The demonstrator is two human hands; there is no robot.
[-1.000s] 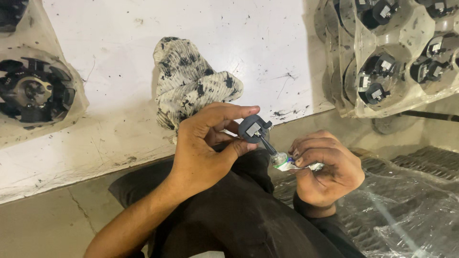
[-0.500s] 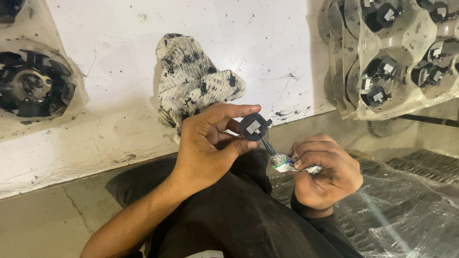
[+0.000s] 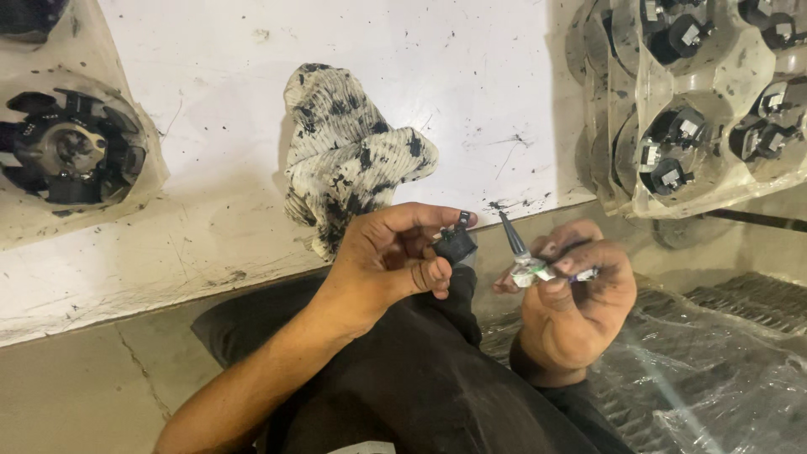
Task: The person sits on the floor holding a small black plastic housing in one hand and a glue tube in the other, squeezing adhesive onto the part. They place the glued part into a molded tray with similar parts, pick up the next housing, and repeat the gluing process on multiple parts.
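White bench [image 3: 210,244]; L hand [image 3: 387,261] black part [image 3: 456,244], R hand [image 3: 572,303] tool [image 3: 525,256].

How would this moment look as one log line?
left hand: holds small black part | right hand: holds pointed tool | tool tip: apart from part

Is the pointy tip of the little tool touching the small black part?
Apart. The head view shows pale wall between the tool's tip, held in the right hand, and the small black part in the left hand.
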